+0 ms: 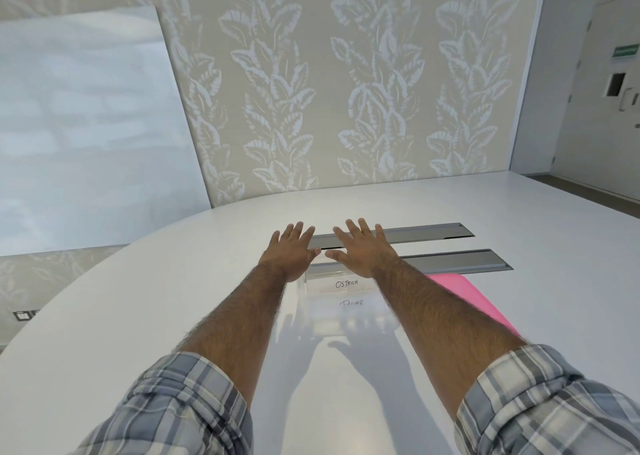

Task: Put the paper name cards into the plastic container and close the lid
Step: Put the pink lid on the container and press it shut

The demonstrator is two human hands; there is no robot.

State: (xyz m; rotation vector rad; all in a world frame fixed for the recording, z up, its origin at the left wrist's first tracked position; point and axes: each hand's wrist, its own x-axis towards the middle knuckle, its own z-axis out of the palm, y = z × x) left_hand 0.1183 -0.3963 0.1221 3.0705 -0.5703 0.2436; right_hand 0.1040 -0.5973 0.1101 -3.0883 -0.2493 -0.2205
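Note:
A clear plastic container (313, 283) stands on the white table between my forearms. A white name card (346, 284) marked OSTRICH shows through its front wall. Below it lies another white card (351, 303) with handwriting, or a reflection of one; I cannot tell which. My left hand (291, 252) and my right hand (362, 248) are stretched out flat, fingers spread, palms down, just above the far side of the container. Neither hand holds anything. A pink lid or sheet (474, 298) lies to the right, partly hidden by my right forearm.
Two grey metal cable hatches (450, 262) run across the table (138, 316) behind the container. A leaf-patterned wall rises beyond the table's curved edge. A whiteboard (86, 125) leans at the left, and a door is at the far right.

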